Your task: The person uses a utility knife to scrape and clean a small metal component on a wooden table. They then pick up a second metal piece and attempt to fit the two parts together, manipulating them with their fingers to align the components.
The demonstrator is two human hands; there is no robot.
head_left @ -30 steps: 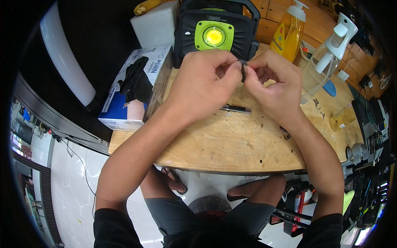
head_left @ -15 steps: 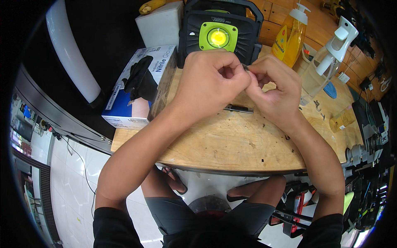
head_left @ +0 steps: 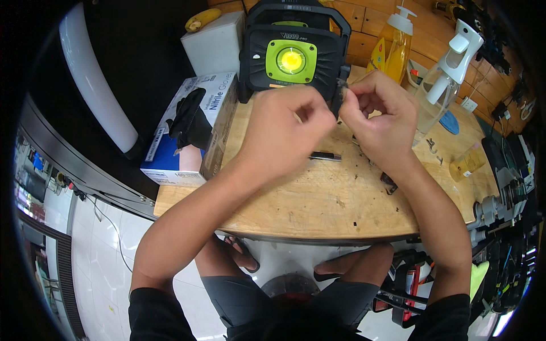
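Observation:
My left hand (head_left: 291, 126) and my right hand (head_left: 382, 113) are raised over the wooden table, a small gap between them. A small dark, ragged piece (head_left: 342, 90) is pinched between my right thumb and index finger; its kind does not show. My left fingers are curled into a pinch, slightly blurred, and whatever they hold, if anything, is hidden. Below them lies a slim, dark-and-silver tool (head_left: 326, 156), perhaps a cutter. Dark crumbs are scattered about, and a larger dark piece (head_left: 389, 183) rests beside my right forearm.
A lit work light (head_left: 291, 61) stands behind my hands. To the left is a glove box (head_left: 213, 128) with a black glove (head_left: 190, 122) on top. Rightward are a yellow pump bottle (head_left: 395, 45), a spray bottle (head_left: 438, 94) and a small amber bottle (head_left: 467, 163). The table's front edge (head_left: 318, 237) faces me.
My hands have separated slightly after touching at the fingertips. The dark piece now shows more plainly in my right fingers. The larger dark piece beside my right forearm has come into view.

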